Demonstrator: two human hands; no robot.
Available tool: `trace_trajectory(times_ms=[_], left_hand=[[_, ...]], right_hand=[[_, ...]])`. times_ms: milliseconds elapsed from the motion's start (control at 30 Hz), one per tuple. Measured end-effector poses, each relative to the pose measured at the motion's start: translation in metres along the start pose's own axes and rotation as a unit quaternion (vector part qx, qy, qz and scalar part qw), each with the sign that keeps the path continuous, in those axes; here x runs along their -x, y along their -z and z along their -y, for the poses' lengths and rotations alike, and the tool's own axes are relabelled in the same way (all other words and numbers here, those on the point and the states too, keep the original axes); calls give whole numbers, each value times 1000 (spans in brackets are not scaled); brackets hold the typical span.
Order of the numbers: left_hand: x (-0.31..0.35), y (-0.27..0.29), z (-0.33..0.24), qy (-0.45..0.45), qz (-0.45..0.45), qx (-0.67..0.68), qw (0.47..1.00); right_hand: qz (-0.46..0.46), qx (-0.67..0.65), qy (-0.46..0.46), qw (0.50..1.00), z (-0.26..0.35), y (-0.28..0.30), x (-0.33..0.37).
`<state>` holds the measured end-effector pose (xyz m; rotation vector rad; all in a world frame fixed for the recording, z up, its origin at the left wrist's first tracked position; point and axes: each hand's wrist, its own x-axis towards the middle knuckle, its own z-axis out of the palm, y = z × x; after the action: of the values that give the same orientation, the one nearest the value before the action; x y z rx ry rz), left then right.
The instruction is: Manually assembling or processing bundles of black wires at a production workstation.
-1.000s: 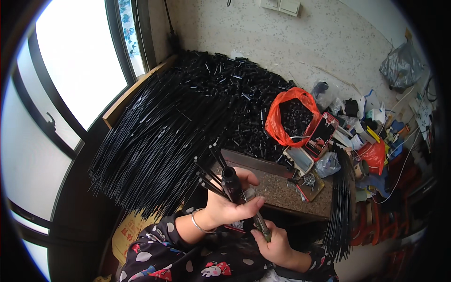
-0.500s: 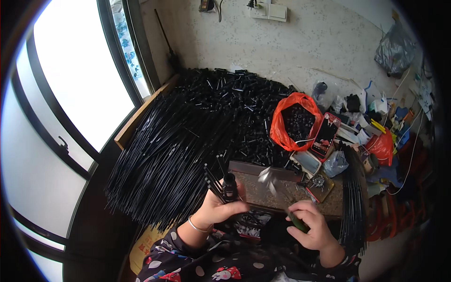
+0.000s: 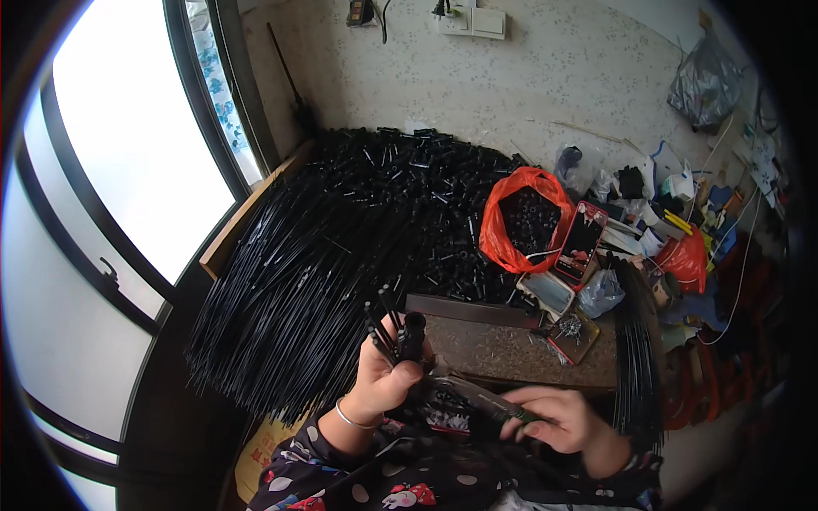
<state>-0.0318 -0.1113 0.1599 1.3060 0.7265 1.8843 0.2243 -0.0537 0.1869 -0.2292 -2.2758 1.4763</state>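
Observation:
My left hand (image 3: 388, 375) is closed around a short black tube (image 3: 412, 336) with an open top end. Several thin black rods with round ends (image 3: 375, 319) stick up beside the tube in the same grip. My right hand (image 3: 554, 417) grips the handle of a green-handled metal tool (image 3: 481, 396). Its shaft points left, toward the underside of my left hand; motion blur hides its kind, and I cannot tell whether its tip touches the tube. Below the tool, a small box of loose bits (image 3: 450, 419) shows at the table's front edge.
Long thin black rods (image 3: 281, 298) spread over the left of the table, with a heap of black tubes (image 3: 417, 170) behind. A red plastic bag (image 3: 494, 234) of small black parts, a phone (image 3: 582, 243) and a tin of metal pins (image 3: 573, 334) stand right. More rods (image 3: 637, 366) hang beyond.
The metal tool has swung down and left, from above the table edge to beside my left hand. My left hand still holds the tube and rods. The view has shifted slightly.

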Motion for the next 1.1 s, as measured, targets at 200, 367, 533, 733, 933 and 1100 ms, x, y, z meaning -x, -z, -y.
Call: trace_trajectory(times_ms=[200, 367, 533, 733, 933, 1100], left_hand=[[-11, -16, 8, 87, 46, 75, 992], [-8, -17, -6, 93, -51, 2, 994], [-10, -13, -5, 72, -19, 35, 997], [-16, -16, -4, 139, 10, -18, 990], [-21, -11, 0, 76, 79, -22, 994], [-20, -19, 0, 108, 121, -29, 986]], right_hand=[[66, -505, -218, 832, -42, -48, 9], [-275, 328, 47, 903, -35, -28, -15], [49, -270, -236, 932, -31, -29, 1], [-27, -22, -164, 986, -36, -40, -12], [-165, 286, 25, 944, -15, -18, -1], [139, -574, -221, 776, -48, -45, 15]])
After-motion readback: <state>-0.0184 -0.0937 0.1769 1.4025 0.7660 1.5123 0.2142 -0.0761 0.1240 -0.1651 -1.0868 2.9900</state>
